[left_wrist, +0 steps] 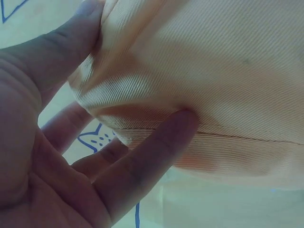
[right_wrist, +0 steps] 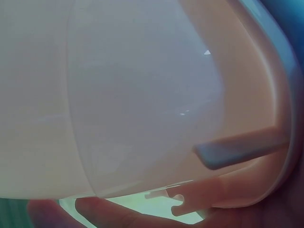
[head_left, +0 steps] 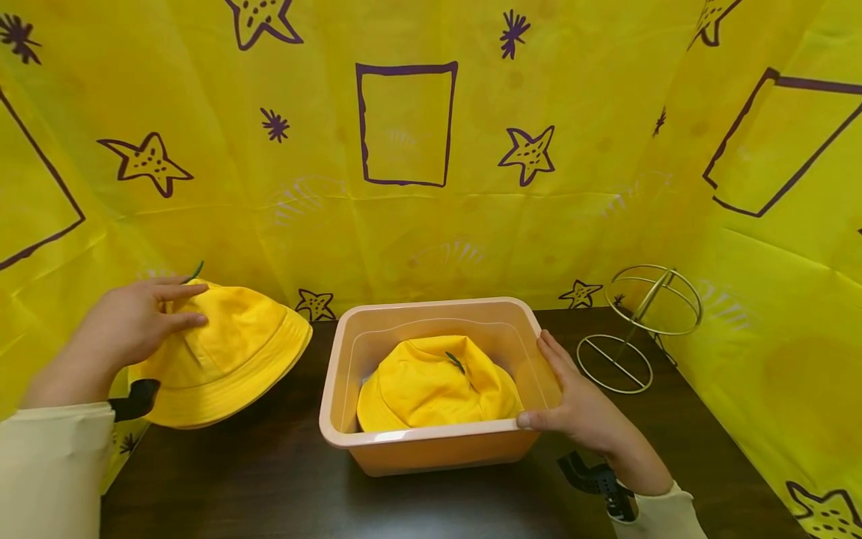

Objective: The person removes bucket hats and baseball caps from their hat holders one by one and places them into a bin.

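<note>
On the left, my left hand (head_left: 138, 322) holds a yellow bucket hat (head_left: 236, 329) by its crown. Its brim slopes down toward the dark table, and a small green loop sticks up at the top. Close up in the left wrist view, thumb and fingers pinch the hat's ribbed cloth (left_wrist: 228, 85). My right hand (head_left: 582, 408) grips the right side of a peach plastic basin (head_left: 438, 453), thumb on the rim near the front corner. Inside the basin sits a second yellow hat (head_left: 431, 389), crown up, with a green loop on top; its underside is hidden.
A gold wire stand (head_left: 636, 322) with two rings stands at the back right of the dark wooden table (head_left: 269, 479). Yellow sheets (head_left: 404, 239) with purple stars and frames enclose the back and both sides.
</note>
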Demonstrator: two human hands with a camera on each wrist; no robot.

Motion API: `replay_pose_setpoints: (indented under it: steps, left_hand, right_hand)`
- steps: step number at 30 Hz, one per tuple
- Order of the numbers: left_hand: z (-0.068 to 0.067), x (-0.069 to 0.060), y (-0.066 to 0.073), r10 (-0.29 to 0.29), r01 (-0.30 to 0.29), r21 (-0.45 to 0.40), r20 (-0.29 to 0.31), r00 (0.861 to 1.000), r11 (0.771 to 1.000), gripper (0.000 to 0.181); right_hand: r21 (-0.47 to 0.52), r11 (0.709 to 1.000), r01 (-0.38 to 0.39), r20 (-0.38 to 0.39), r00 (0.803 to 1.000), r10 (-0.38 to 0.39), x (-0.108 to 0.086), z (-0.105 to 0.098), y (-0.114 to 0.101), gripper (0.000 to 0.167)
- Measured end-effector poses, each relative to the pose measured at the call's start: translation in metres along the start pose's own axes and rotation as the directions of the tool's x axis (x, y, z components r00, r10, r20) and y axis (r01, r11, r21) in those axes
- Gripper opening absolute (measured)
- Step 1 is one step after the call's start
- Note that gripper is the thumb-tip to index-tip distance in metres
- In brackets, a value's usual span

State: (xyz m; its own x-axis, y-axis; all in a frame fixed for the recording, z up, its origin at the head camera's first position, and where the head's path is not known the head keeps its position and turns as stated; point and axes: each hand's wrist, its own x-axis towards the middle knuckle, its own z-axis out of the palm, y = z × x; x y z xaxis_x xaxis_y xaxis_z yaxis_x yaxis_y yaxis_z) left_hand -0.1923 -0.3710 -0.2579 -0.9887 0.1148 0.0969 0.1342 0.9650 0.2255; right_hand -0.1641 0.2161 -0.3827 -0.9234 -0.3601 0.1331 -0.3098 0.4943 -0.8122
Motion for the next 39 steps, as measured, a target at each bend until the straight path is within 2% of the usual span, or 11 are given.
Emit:
replay_pose_setpoints:
  steps: [8, 23, 25, 27, 30, 34, 39]
  left_hand:
    - [0.007, 0.0, 0.002, 0.044, -0.038, 0.055, -0.11, 0.993, 0.998, 0.05]
    - [0.01, 0.001, 0.003, 0.122, -0.099, 0.149, -0.159, 0.98, 0.984, 0.031]
    - [0.008, 0.001, 0.001, 0.112, -0.091, 0.139, -0.149, 0.982, 0.986, 0.031]
    - [0.006, 0.001, -0.003, 0.078, -0.066, 0.093, -0.134, 0.988, 0.994, 0.034]
    - [0.003, 0.0, -0.004, -0.018, 0.019, 0.012, -0.115, 0.993, 1.0, 0.041]
    - [0.002, 0.0, -0.005, -0.099, 0.091, -0.062, -0.141, 0.985, 0.994, 0.045]
    - [0.0, -0.002, -0.011, -0.119, 0.104, -0.097, -0.172, 0.978, 0.99, 0.049]
  right_hand:
    - [0.008, 1.0, -0.001, -0.002, 1.0, 0.001, 0.0, 0.0, 0.001, 0.121]
    - [0.022, 1.0, 0.005, -0.005, 1.0, -0.005, -0.001, 0.001, 0.0, 0.121]
    - [0.022, 1.0, 0.006, -0.005, 1.0, -0.006, -0.001, 0.001, 0.0, 0.121]
    - [0.021, 1.0, 0.006, -0.005, 1.0, -0.006, 0.0, 0.002, 0.0, 0.122]
    - [0.014, 1.0, 0.011, -0.006, 1.0, -0.011, 0.0, 0.002, 0.001, 0.122]
    - [0.003, 1.0, 0.015, -0.009, 1.0, -0.015, 0.0, 0.001, 0.003, 0.121]
    - [-0.006, 1.0, 0.009, -0.011, 1.0, -0.01, 0.0, 0.001, 0.003, 0.122]
